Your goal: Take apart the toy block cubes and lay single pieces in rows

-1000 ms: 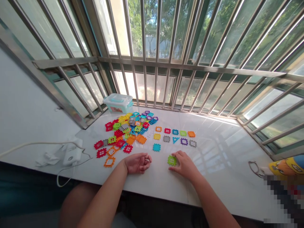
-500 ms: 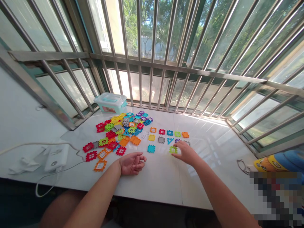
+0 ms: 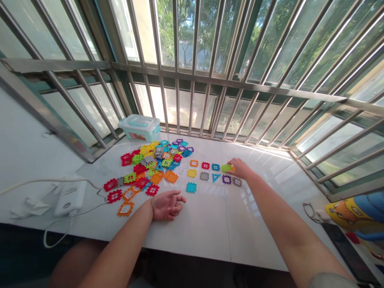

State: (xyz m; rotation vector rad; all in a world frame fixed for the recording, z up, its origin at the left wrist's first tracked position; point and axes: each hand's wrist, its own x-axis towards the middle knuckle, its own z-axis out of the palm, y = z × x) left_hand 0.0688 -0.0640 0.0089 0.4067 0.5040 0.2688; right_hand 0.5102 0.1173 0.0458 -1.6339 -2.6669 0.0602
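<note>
At the far left of the white tabletop (image 3: 204, 228), close to the window bars (image 3: 195, 104), stands a pale teal plastic box (image 3: 142, 133) with its lid (image 3: 139, 121) on and a picture label on its near side; what it holds cannot be made out. Just nearer lies a loose pile of colourful notched pieces (image 3: 149, 161), spreading toward the near left. Right of the pile, other pieces lie apart in rows: orange, red and blue squares in the far row, then yellow, grey, a blue triangle (image 3: 216, 177), purple and grey, with a cyan square (image 3: 191, 187) nearest. At the right end of the far row, the right hand (image 3: 241, 169) pinches a lime-green piece (image 3: 226, 168), with some orange showing by its fingers. The left hand (image 3: 166, 207) rests near the table's near edge, palm bare, fingers loosely curled. Far to the right, a yellow-and-blue cylindrical container (image 3: 351, 209) lies on its side, its inside hidden. At the left sits a white power block (image 3: 71, 196).
</note>
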